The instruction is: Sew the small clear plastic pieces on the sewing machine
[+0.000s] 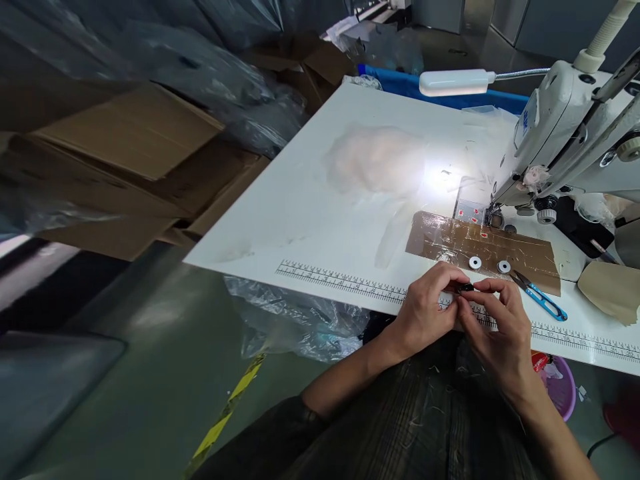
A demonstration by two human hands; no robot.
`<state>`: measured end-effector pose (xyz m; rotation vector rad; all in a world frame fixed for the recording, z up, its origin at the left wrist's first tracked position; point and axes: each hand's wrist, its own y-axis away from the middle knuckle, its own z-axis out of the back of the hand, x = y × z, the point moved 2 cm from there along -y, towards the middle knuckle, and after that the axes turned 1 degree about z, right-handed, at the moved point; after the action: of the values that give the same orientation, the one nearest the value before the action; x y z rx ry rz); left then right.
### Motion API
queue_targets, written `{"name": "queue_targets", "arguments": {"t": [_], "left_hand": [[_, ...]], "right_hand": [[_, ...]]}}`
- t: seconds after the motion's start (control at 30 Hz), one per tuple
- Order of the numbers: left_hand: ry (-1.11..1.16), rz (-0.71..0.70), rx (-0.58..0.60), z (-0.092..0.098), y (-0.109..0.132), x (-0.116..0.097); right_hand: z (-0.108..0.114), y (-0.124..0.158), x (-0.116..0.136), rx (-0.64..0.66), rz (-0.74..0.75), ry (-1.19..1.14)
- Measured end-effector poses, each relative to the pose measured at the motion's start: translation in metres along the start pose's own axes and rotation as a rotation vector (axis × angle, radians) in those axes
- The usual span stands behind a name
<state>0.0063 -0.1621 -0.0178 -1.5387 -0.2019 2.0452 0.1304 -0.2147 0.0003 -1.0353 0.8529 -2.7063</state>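
Note:
Close together at the table's front edge, my left hand [431, 303] and my right hand [500, 320] pinch a small shiny black piece [465, 287] between their fingertips. Its kind is too small to make out. Just beyond the fingers lie two bobbins, a left bobbin [475, 263] and a right bobbin [503, 267], on a brown taped patch [440, 240]. Thread snips with blue handles [543, 300] rest to the right of my right hand, their dark blades pointing toward the right bobbin.
A sewing machine [560, 133] stands at the right, under a lit lamp [455, 83]. A printed ruler [340, 281] runs along the front edge of the white table [280, 200]. Cardboard boxes [130, 133] are at left; a purple bin [565, 387] sits below right.

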Motion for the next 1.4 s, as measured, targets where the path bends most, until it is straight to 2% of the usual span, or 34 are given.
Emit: {"name": "queue_targets", "arguments": {"t": [0.13,0.2,0.23,0.27,0.33,0.37,0.4,0.43,0.5,0.53,0.6,0.7,0.8,0.87,0.93,1.0,1.07,1.17,1.23,1.4], "left_hand": [[-0.008,-0.014,-0.016,0.000,0.001,-0.001],[0.023,0.030,-0.028,-0.001,0.001,-0.001],[0.041,0.052,-0.036,-0.001,0.001,0.000],[0.061,0.070,-0.045,-0.001,0.001,0.000],[0.095,0.100,-0.054,-0.002,0.001,0.001],[0.108,0.111,-0.056,-0.002,0.001,0.002],[0.119,0.120,-0.060,-0.002,0.000,0.002],[0.132,0.126,-0.060,-0.001,0.000,0.003],[0.168,0.141,-0.058,-0.001,-0.002,0.004],[0.194,0.156,-0.057,-0.001,-0.002,0.005],[0.263,0.196,-0.057,-0.001,-0.003,0.008],[0.378,0.281,-0.071,-0.001,-0.003,0.011],[0.474,0.375,-0.067,-0.001,-0.003,0.012],[0.542,0.425,-0.051,-0.001,-0.004,0.012],[0.623,0.467,-0.028,0.001,-0.005,0.010],[0.695,0.499,0.000,0.004,-0.006,0.008],[0.727,0.518,0.027,0.006,-0.007,0.006],[0.704,0.514,0.037,0.008,-0.008,0.005],[0.693,0.511,0.027,0.007,-0.008,0.005],[0.759,0.575,0.024,0.000,-0.005,0.011]], "right_hand": [[0.000,0.002,0.005,-0.004,-0.038,-0.083],[0.010,0.004,0.007,-0.001,-0.084,-0.165],[0.017,0.004,0.008,0.050,-0.104,-0.216],[0.026,0.004,0.008,0.131,-0.120,-0.261],[0.041,0.004,0.006,0.485,-0.079,-0.344],[0.048,0.003,0.003,0.611,-0.060,-0.332],[0.055,0.000,-0.002,0.638,-0.058,-0.284],[0.060,-0.005,-0.009,0.582,-0.064,-0.207],[0.062,-0.016,-0.023,0.358,-0.064,-0.026],[0.059,-0.021,-0.029,0.267,-0.041,0.051],[0.043,-0.029,-0.038,0.193,0.037,0.165],[0.013,-0.037,-0.048,0.212,0.144,0.301],[-0.003,-0.041,-0.051,0.216,0.189,0.332],[-0.002,-0.044,-0.049,0.191,0.158,0.233],[0.003,-0.046,-0.043,0.190,0.064,0.057],[0.008,-0.047,-0.036,0.230,-0.031,-0.124],[0.011,-0.047,-0.027,0.292,-0.039,-0.204],[0.011,-0.044,-0.015,0.335,0.137,-0.100],[0.009,-0.040,-0.012,0.308,0.266,0.001],[0.003,-0.027,-0.017,0.201,0.388,0.067]]}}
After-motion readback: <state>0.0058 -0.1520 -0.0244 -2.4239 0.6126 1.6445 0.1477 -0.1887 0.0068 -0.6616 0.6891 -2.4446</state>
